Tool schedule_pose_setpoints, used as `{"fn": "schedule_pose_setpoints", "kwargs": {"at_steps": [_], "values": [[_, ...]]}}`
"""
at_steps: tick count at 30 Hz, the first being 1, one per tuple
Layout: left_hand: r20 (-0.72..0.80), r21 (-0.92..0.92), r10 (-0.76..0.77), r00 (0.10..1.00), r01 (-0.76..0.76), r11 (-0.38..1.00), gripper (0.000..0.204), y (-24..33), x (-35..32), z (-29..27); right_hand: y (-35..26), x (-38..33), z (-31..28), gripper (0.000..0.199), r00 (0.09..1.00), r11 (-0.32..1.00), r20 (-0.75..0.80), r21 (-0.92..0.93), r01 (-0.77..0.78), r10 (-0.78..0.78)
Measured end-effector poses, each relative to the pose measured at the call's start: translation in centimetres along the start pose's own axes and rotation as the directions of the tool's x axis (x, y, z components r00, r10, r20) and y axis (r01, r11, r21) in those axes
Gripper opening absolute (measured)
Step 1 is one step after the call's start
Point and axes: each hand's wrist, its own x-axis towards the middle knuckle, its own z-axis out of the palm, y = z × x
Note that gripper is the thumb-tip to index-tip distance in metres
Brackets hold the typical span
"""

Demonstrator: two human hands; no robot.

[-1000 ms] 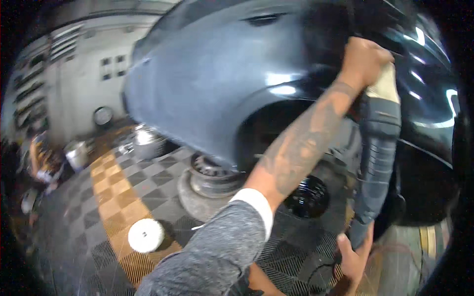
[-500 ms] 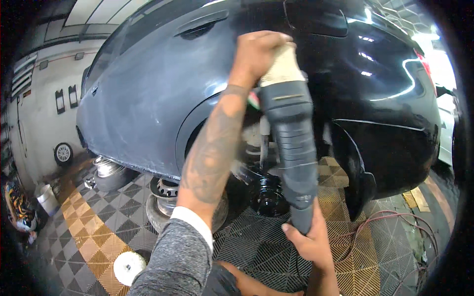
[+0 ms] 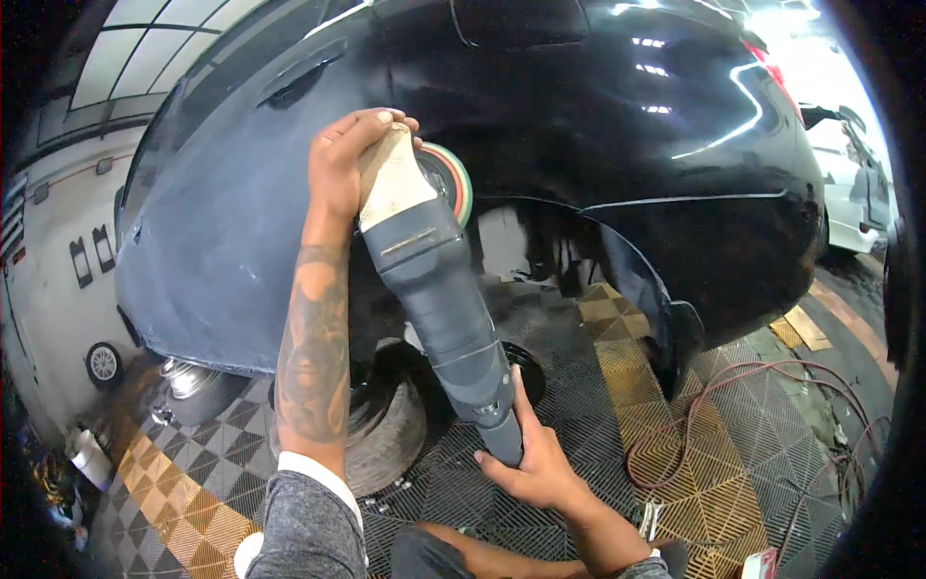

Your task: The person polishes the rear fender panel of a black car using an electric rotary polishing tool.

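Observation:
A dark grey car polisher (image 3: pixel 439 299) slants across the middle of the view. My left hand (image 3: pixel 340 159) is wrapped over its cream-covered head, fingers curled across the top. My right hand (image 3: pixel 540 468) grips the slim rear end of the body, thumb along its left side. A round pad (image 3: pixel 459 185) with a green and red edge shows to the right of the head, facing the car. Behind it stands a black car (image 3: pixel 540 135). Its door (image 3: pixel 222 232) looks hazy and dull, while the rear panel is glossy. Whether the pad touches the car I cannot tell.
A loose tyre (image 3: pixel 391 449) lies below the car, with another wheel (image 3: pixel 201 386) farther left. A reddish hose (image 3: pixel 690 405) loops over the patterned floor tiles at right. A white bucket (image 3: pixel 92 458) stands at far left. A white car (image 3: pixel 844 193) is at far right.
The polisher has moved left in view, its head swinging lower and tilting left; its pad has come into sight. Both hands keep their hold. The view has shifted to the right along the car.

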Motion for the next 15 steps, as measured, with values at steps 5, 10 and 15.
{"fn": "schedule_pose_setpoints", "kwargs": {"at_steps": [5, 10, 15], "values": [[0.090, 0.019, 0.011, 0.996, -0.013, 1.000, 0.030, -0.5, 0.0, 5.3, 2.4, -1.7, -1.3, 0.108, 0.995, 0.998, -0.080, -0.047, 0.050, -0.054], [0.160, 0.062, 0.027, 0.987, -0.037, 0.997, 0.030, -0.9, 0.9, 9.6, 3.1, -3.0, -3.4, 0.107, 0.996, 0.999, -0.087, 0.031, -0.022, 0.025], [0.214, 0.079, 0.041, 0.976, -0.059, 0.995, 0.030, -1.0, 1.6, 12.7, 4.1, -3.6, -4.5, 0.107, 0.991, 1.000, -0.136, 0.021, 0.009, -0.006]]}}
